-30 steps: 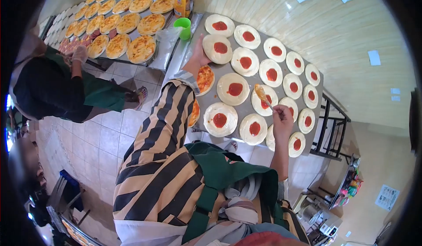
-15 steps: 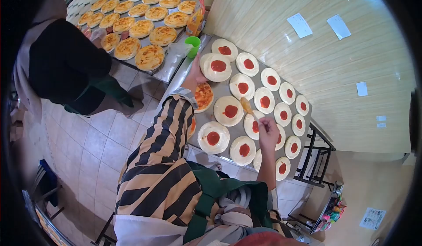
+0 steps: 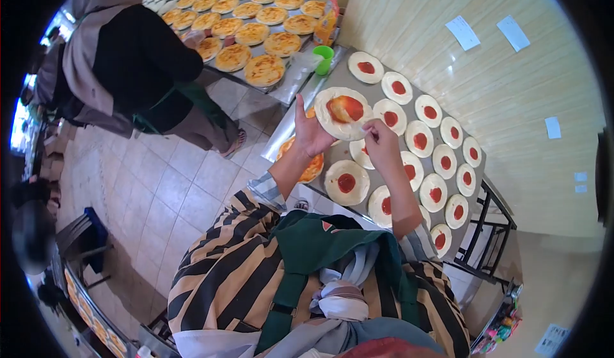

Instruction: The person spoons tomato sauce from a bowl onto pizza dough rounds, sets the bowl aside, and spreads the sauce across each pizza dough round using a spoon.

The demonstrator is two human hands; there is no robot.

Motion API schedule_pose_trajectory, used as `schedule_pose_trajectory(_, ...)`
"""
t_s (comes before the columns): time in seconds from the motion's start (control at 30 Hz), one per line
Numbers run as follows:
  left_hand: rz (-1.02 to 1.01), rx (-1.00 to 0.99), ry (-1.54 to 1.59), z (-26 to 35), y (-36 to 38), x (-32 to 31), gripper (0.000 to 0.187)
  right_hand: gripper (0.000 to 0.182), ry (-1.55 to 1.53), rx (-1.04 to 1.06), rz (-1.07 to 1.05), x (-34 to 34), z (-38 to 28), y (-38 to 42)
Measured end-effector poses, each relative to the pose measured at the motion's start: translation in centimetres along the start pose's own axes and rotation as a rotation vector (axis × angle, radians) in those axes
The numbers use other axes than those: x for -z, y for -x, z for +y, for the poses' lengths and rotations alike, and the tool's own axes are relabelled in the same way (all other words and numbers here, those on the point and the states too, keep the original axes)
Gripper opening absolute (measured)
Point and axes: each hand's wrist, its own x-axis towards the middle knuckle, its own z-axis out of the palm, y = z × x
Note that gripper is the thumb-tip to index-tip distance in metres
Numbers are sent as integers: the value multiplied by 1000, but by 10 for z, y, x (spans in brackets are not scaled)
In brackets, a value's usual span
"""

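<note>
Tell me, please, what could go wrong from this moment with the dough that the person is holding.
The pale round of dough is raised on the left hand, so it might tip onto nearby sauce-topped rounds. The red sauce covers much of its middle, so a wide stroke from the right hand could push it over the rim. The bright green cup appears near the dough and might be knocked.
</note>
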Motion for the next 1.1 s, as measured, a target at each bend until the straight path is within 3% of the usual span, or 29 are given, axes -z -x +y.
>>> schedule_pose_trajectory(0.13,-31,-60,12,2,34,-9,111,13,100,-11,-41,28,-6,6)
schedule_pose_trajectory(0.27,-80,-94,99,-9,57,-24,107,13,-19,188,-24,16,-19,1)
schedule_pose_trajectory(0.4,-70,-188,68,-15,75,-36,109,12,-42,118,-268,37,-29,17)
schedule_pose_trajectory(0.53,-73,-221,94,-32,91,-43,111,13,78,254,-71,62,-32,14)
schedule_pose_trajectory(0.6,-88,-215,92,-42,96,-44,111,13,58,228,-93,56,-37,19)
schedule_pose_trajectory(0.73,-75,-248,44,-57,107,-48,109,14,-58,221,-300,55,-41,42)
schedule_pose_trajectory(0.8,-62,-261,48,-62,114,-45,109,14,-62,323,-234,77,-30,44)
schedule_pose_trajectory(0.93,-105,-253,149,-75,119,-47,108,12,-30,227,-113,94,-33,41)
schedule_pose_trajectory(1.0,-114,-249,147,-83,121,-50,108,11,-88,295,-73,82,-30,47)
schedule_pose_trajectory(1.07,-122,-253,146,-91,121,-52,108,10,-144,245,-241,77,-36,59)
schedule_pose_trajectory(1.1,-99,-272,89,-94,122,-53,107,9,-32,294,-274,83,-43,66)
